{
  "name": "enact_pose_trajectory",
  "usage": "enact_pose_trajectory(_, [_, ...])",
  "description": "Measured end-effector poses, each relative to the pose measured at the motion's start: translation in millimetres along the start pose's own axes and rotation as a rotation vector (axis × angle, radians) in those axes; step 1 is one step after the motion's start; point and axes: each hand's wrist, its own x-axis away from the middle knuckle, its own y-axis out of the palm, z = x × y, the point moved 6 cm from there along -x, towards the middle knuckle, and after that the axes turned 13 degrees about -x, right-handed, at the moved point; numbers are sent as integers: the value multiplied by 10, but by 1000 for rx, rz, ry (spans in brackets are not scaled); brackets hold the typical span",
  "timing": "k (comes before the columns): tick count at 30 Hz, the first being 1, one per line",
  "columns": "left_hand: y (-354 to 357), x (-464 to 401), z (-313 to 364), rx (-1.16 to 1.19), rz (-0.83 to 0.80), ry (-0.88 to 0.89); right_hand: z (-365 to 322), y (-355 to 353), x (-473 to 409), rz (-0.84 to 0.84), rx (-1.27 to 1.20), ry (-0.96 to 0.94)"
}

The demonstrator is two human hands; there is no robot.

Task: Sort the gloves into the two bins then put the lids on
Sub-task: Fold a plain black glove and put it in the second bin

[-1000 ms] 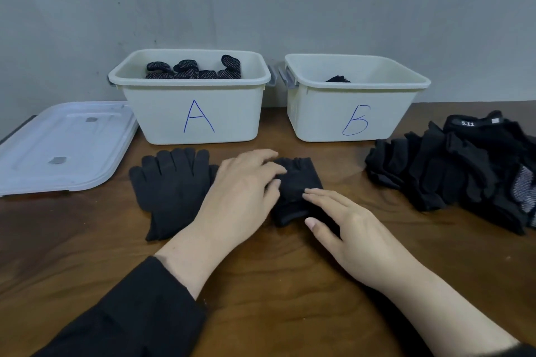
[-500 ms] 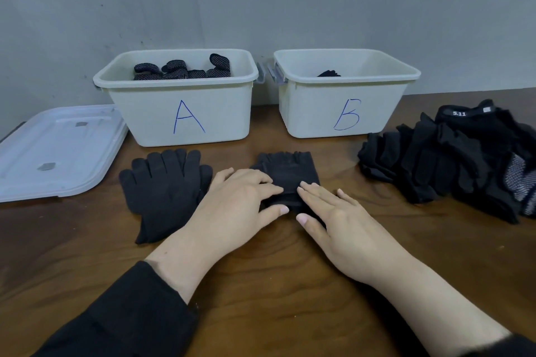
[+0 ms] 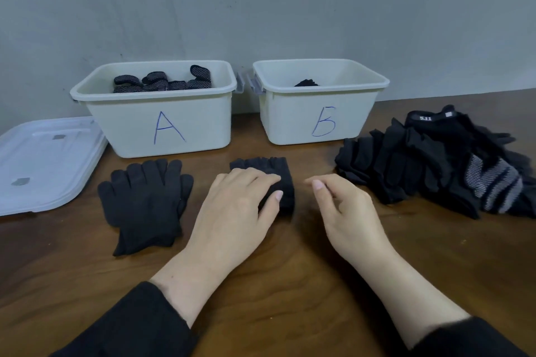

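Observation:
A folded black glove [image 3: 275, 166] lies on the wooden table in front of the gap between the bins. My left hand [image 3: 235, 211] grips it, fingers over its top and thumb against its near edge. My right hand [image 3: 345, 211] hovers just right of it, loosely curled and holding nothing. A flat pair of black gloves [image 3: 145, 203] lies to the left. White bin A [image 3: 162, 130] holds dotted gloves; white bin B [image 3: 319, 124] shows one dark glove inside.
A pile of black and grey-striped gloves [image 3: 420, 165] sits at the right of the table. Stacked white lids [image 3: 43, 159] lie at the left beside bin A. A grey wall stands close behind both bins.
My right hand has lifted off the folded glove and drawn away to the right. My left hand has closed round the glove.

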Motion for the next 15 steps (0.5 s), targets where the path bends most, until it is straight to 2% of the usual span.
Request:
enact_pose_trajectory(3, [86, -23, 303, 94, -45, 0, 79, -212, -19, 134, -42, 30])
enact_pose_trajectory(6, [246, -63, 604, 154, -122, 19, 119, -473, -12, 199, -42, 42])
enact_pose_trajectory(15, [546, -322, 1193, 153, -193, 84, 212, -1490, -153, 275, 242, 33])
